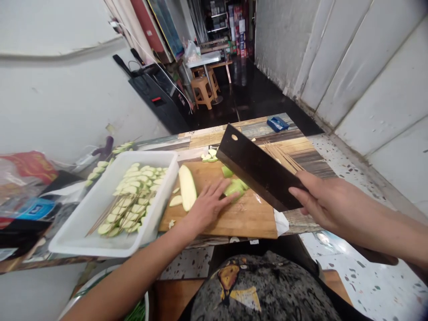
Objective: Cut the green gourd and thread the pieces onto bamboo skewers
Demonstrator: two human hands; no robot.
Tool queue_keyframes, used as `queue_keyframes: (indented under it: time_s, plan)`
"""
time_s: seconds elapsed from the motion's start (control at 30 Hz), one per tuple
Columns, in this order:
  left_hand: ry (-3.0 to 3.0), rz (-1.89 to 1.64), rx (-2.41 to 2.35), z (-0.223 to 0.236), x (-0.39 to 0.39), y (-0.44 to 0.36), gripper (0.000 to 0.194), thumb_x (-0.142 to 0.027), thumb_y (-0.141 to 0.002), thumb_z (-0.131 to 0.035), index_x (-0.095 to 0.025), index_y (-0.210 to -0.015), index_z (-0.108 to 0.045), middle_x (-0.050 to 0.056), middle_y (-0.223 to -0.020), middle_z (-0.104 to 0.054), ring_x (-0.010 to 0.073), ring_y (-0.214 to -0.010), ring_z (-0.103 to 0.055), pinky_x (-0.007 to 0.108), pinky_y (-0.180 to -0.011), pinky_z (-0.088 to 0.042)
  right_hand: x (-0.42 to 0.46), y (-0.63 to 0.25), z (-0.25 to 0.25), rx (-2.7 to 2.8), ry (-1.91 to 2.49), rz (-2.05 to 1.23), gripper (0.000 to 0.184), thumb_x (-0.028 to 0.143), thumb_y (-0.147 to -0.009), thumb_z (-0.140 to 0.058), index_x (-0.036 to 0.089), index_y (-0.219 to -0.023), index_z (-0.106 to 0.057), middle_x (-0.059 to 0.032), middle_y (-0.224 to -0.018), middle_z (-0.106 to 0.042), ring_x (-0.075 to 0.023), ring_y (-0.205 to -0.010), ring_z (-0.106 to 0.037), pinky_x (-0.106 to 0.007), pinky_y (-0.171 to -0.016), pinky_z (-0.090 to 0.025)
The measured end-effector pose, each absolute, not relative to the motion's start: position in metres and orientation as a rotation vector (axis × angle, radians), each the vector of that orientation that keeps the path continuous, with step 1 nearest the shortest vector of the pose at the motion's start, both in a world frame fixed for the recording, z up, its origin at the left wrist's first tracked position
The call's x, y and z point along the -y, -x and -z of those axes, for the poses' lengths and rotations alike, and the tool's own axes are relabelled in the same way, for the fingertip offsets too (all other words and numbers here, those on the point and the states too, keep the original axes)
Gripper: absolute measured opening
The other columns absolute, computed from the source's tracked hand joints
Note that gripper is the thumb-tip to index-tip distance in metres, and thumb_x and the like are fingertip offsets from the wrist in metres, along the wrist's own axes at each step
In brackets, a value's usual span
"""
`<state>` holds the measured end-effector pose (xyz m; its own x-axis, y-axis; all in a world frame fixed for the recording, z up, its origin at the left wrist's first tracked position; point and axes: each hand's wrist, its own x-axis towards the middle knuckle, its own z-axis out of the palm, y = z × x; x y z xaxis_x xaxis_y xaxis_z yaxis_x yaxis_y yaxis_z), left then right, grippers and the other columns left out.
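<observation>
My right hand [317, 198] grips a dark cleaver [257, 171], raised and tilted above the right side of the wooden cutting board [257, 223]. My left hand [211, 203] lies palm down on the board with its fingers stretched out. Its fingertips touch pale green slices [236, 189], which the fingers partly hide. Left of that hand lies a long cut piece of zucchini-like vegetable [187, 189], pale face up, beside a thin slice [175, 201]. More small pieces [210, 155] sit at the board's far edge.
A white plastic tub [133, 157] with skewered slices [133, 196] stands left of the board. Bare wooden skewers [282, 156] lie behind the cleaver, and a blue packet [277, 124] near the far table edge. Plastic-wrapped goods [26, 191] crowd the left. Walls flank both sides.
</observation>
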<state>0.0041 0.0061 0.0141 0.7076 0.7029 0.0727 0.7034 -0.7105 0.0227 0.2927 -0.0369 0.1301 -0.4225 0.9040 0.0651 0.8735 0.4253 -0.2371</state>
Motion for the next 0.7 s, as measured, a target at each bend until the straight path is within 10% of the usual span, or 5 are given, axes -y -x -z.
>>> queue_keyframes:
  time_s: [0.57, 0.7]
  plan:
    - [2.444, 0.853, 1.759, -0.003, -0.034, -0.039, 0.048, -0.01, -0.085, -0.028, -0.016, -0.132, -0.032, 0.013, -0.134, -0.038, 0.0239, -0.125, -0.032, 0.049, -0.101, -0.028, 0.027, -0.313, -0.117, 2.397, 1.603, -0.225, 0.02, 0.032, -0.09, -0.032, 0.019, -0.076, -0.04, 0.0023, -0.047, -0.05, -0.0132, -0.04, -0.047, -0.024, -0.042, -0.024]
    - [2.755, 0.468, 1.303, -0.013, -0.021, -0.057, 0.042, -0.029, -0.088, -0.037, -0.022, -0.13, -0.037, 0.01, -0.14, -0.032, 0.0251, -0.131, -0.021, 0.049, -0.105, -0.017, 0.027, -0.317, -0.115, 2.389, 1.644, -0.213, 0.018, 0.031, -0.09, -0.031, 0.02, -0.075, -0.036, 0.0016, -0.048, -0.05, -0.0142, -0.042, -0.049, -0.025, -0.043, -0.025]
